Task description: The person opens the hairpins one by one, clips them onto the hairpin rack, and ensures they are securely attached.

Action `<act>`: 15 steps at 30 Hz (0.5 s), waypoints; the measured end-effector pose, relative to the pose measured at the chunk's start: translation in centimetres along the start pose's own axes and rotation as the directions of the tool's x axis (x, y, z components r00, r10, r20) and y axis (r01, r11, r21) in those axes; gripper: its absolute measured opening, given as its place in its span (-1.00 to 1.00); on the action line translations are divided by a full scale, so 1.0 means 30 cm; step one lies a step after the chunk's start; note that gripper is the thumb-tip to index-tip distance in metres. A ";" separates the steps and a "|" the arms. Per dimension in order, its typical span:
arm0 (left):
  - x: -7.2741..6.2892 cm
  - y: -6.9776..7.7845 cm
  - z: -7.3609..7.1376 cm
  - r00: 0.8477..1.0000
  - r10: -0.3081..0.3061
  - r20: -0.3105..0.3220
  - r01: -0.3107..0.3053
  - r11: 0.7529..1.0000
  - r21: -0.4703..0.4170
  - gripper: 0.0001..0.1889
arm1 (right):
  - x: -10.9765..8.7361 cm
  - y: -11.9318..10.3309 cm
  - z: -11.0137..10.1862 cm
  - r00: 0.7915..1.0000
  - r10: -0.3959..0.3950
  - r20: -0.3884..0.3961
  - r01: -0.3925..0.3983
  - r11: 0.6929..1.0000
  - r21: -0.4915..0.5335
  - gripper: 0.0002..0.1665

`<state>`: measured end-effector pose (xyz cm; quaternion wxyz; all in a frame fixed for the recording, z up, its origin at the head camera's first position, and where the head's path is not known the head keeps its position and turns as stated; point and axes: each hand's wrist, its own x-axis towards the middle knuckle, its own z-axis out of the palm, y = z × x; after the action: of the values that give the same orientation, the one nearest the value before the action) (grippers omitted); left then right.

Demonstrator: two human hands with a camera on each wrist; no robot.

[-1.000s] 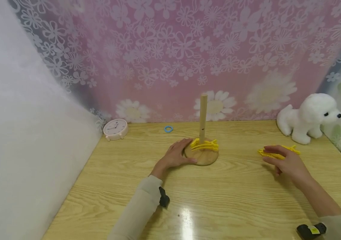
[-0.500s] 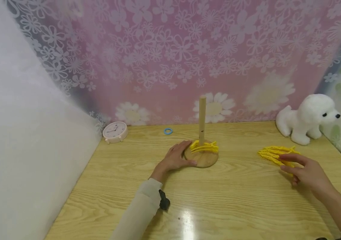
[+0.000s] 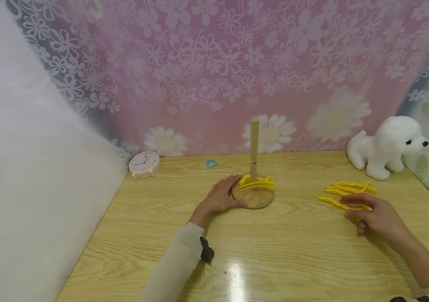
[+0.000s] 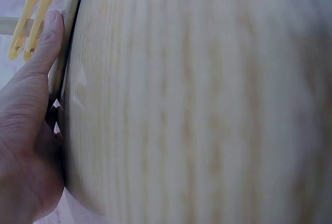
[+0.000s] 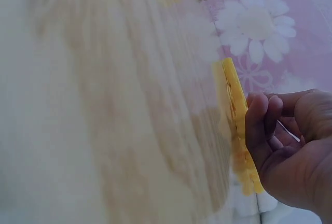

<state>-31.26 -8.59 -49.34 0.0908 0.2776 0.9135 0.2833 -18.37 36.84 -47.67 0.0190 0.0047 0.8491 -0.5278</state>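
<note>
A wooden stand with a round base [image 3: 255, 200] and an upright rod [image 3: 254, 147] stands mid-table. My left hand [image 3: 223, 197] grips the left rim of the base, thumb at the front and fingers toward the back. Yellow plastic clips [image 3: 257, 183] sit low at the rod; the left wrist view shows two clips [image 4: 32, 19] side by side across it. To the right, my right hand [image 3: 378, 216] pinches a long yellow clip [image 3: 329, 200] just above or on the table. In the right wrist view, that clip [image 5: 236, 92] lies along the fingertips. Several more clips [image 3: 350, 187] lie just behind it.
A white toy dog [image 3: 384, 147] stands at the back right. A blue ring [image 3: 211, 163] lies near the back edge, left of the rod. A pink clock [image 3: 144, 164] is at the back left corner. A flowered pink cloth [image 3: 206, 84] hangs behind the table [image 3: 293, 251].
The right hand moved back from over the pile, then took one yellow clip and drew it slightly left and forward, apart from the others. The left hand stayed on the base.
</note>
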 end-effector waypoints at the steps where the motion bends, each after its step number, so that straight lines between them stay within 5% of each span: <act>1: 0.000 0.001 0.001 1.000 0.000 0.000 0.000 1.000 -0.002 0.04 | 0.000 -0.001 0.002 1.000 0.001 0.001 -0.001 1.000 0.005 -0.52; 15: 0.009 -0.013 0.011 1.000 0.007 -0.002 -0.007 1.000 0.001 0.05 | -0.044 0.011 -0.055 0.997 0.074 0.027 -0.072 0.995 -0.075 -0.37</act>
<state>-31.55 -8.55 -49.83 0.0887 0.2803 0.9128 0.2835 -17.09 38.47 -47.18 0.0510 0.0275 0.8670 -0.4950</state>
